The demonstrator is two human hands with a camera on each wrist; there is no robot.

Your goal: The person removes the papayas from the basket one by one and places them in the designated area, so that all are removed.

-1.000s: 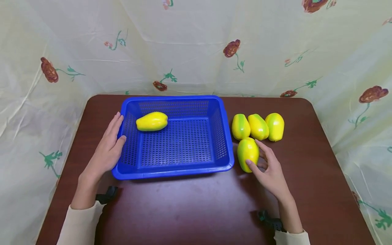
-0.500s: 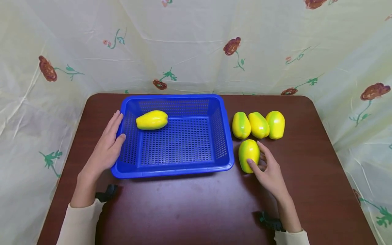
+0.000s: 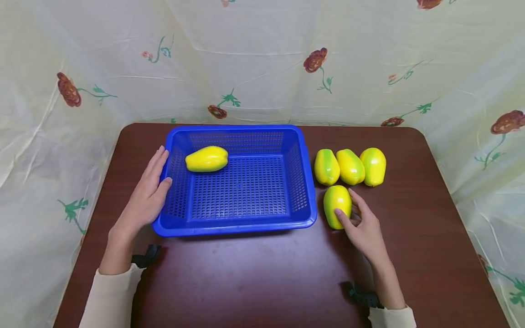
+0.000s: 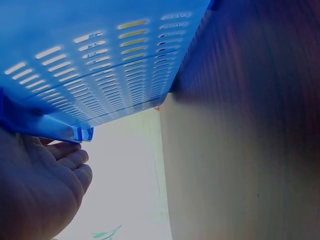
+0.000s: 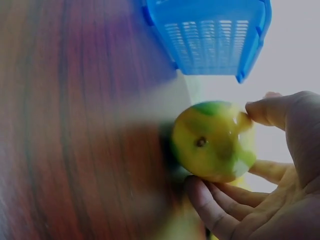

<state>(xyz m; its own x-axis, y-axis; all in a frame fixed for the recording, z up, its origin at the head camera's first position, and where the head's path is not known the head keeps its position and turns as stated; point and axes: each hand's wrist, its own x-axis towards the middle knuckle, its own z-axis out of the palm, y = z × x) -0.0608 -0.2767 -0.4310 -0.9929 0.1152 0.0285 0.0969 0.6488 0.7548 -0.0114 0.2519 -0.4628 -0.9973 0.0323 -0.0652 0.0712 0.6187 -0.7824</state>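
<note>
Fruit (image 3: 334,200), yellow streaked with green, rests in the grasp of the right hand (image 3: 365,230), right of centre in the frame and just beside the lower right corner of a blue basket (image 3: 235,229). A second earlier it overlapped the trio above it in the head view; now it sits slightly lower, drawn off toward the bottom of the frame. Whether it is clear of the table (image 3: 238,282) cannot be told. In the right wrist view, the thumb is at its top and fingers are beneath (a small dark spot marks the end facing the camera).

At left, the left hand (image 3: 143,200) grips nothing, its long fingers laid against the basket's left rim, the same pose as a second ago. A second fruit (image 3: 207,159) lies on its side in the basket's upper left, unmoved. Three fruits (image 3: 350,166) line up at upper right, likewise unmoved. Flowered cloth (image 3: 262,68) hangs across the top. The whole scene has shifted slightly rightward in the frame.
</note>
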